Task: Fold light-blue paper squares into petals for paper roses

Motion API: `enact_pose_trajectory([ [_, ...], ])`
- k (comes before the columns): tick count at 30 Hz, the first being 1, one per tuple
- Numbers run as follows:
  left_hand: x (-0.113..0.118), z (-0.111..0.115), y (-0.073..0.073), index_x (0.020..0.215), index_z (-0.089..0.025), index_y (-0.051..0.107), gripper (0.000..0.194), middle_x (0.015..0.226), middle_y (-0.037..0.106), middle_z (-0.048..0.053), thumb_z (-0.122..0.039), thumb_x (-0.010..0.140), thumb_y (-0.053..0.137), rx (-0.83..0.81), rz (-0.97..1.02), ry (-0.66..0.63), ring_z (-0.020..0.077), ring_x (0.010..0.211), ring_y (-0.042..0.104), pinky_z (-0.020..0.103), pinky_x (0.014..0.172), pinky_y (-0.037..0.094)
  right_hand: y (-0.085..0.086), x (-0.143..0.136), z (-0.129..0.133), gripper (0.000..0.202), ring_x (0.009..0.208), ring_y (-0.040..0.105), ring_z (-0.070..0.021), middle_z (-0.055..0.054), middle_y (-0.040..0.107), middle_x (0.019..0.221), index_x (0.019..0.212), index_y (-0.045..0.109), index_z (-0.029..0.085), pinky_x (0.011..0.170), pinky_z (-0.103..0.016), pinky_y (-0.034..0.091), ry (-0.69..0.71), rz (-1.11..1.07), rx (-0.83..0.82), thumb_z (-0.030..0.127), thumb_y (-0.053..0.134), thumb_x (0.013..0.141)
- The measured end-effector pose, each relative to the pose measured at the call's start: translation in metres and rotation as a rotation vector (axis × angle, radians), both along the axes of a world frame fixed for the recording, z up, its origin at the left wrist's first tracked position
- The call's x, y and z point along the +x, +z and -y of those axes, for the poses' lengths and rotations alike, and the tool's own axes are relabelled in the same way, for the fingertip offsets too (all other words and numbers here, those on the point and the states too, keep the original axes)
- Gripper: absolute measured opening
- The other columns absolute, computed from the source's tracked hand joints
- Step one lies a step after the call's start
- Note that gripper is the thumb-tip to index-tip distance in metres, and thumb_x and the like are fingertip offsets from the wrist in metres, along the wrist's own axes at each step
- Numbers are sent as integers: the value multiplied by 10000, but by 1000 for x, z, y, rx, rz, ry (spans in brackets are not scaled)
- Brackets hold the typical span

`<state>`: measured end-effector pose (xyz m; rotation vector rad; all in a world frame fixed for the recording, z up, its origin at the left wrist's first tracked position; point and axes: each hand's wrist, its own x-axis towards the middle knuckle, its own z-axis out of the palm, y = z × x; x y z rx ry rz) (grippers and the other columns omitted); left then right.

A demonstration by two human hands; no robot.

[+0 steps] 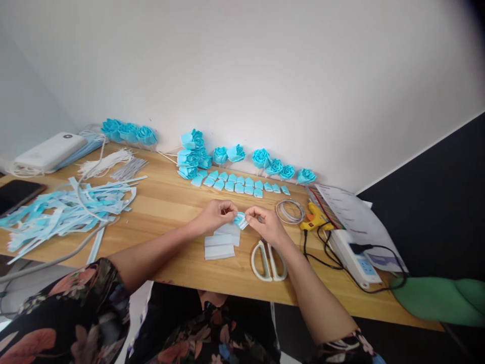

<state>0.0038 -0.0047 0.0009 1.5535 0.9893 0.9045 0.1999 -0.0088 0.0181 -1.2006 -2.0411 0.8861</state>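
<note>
Between my two hands is a small folded piece of blue and white fabric [240, 220]. My left hand [216, 216] pinches its left side, and my right hand [267, 225] pinches the right side. Pale flat fabric squares [220, 246] lie on the table just below my hands. White-handled scissors [270, 263] rest under my right wrist, their blades mostly hidden. Beyond my hands, small folded blue petals [239, 184] are laid out in rows. Several blue fabric roses [192, 156] stand behind them along the wall.
On the left are a heap of blue and white strips [68, 205], a white power bank [51, 151], a phone [18, 196] and a grey cable [56, 264]. To the right lie a wire coil [290, 211], a yellow glue gun [315, 217], a power strip [356, 258] and printed paper [356, 217].
</note>
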Motion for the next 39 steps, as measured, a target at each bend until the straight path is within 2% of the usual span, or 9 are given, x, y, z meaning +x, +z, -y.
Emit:
enact_pose_trajectory([
  [6, 0, 0, -1, 709, -131, 579, 146, 641, 544, -23, -274, 738, 565, 24, -24, 13, 88, 588, 463, 208, 557, 339, 2, -1, 1, 199, 652, 521, -130, 8, 609, 703, 819, 647, 182, 631, -238, 391, 29, 9, -12, 354, 547, 830],
  [11, 5, 8, 3, 702, -135, 578, 123, 626, 542, -26, -250, 741, 565, 26, -86, -22, 85, 576, 458, 199, 536, 336, -3, -4, 1, 160, 592, 482, -111, 20, 578, 639, 722, 615, 179, 572, -221, 358, 40, 45, -4, 289, 546, 816],
  [15, 2, 6, 5, 715, -138, 575, 110, 637, 540, -27, -237, 751, 545, 66, -100, -8, 84, 581, 452, 199, 541, 334, -3, -2, 0, 144, 629, 506, -117, 14, 609, 691, 806, 644, 181, 591, -222, 363, 57, 16, -28, 277, 539, 826],
  [17, 0, 3, 5, 716, -141, 566, 126, 644, 536, -26, -258, 756, 544, 75, -89, 10, 88, 588, 452, 205, 552, 340, -2, -1, 0, 161, 641, 513, -120, 13, 617, 719, 851, 656, 185, 601, -226, 368, 47, -1, -35, 298, 542, 833],
  [20, -2, -1, 5, 735, -144, 553, 187, 658, 533, -22, -327, 772, 549, 52, -35, 23, 94, 601, 462, 213, 567, 356, -1, 0, 0, 178, 626, 505, -123, 16, 596, 687, 790, 654, 182, 608, -233, 373, 3, -4, -22, 325, 555, 828],
  [25, 1, 1, 3, 833, -152, 536, 306, 666, 522, -21, -455, 794, 538, -72, 57, -63, 100, 588, 471, 212, 526, 359, -3, -2, -1, 183, 685, 539, -144, 5, 613, 714, 753, 632, 184, 651, -244, 398, -68, -97, -3, 334, 555, 824],
  [29, 4, 2, -1, 775, -147, 541, 307, 616, 471, -44, -436, 725, 631, -103, 63, -92, 78, 545, 412, 204, 500, 308, -5, -2, -1, 192, 707, 546, -150, 1, 613, 722, 746, 617, 186, 657, -247, 400, -72, -144, -13, 347, 552, 830],
  [34, 1, -1, -2, 689, -155, 511, 310, 576, 461, -50, -441, 717, 626, -133, 123, -4, 72, 518, 402, 208, 500, 318, -5, -3, -1, 219, 663, 485, -136, 11, 535, 677, 697, 555, 185, 620, -243, 378, -45, -88, -4, 364, 549, 823],
  [39, 2, 2, 1, 687, -138, 547, 257, 598, 479, -49, -373, 703, 650, -97, 86, -3, 67, 543, 401, 204, 517, 297, -4, -4, 2, 188, 632, 439, -115, 22, 517, 689, 751, 571, 180, 588, -226, 344, 15, -15, -21, 348, 539, 830],
])
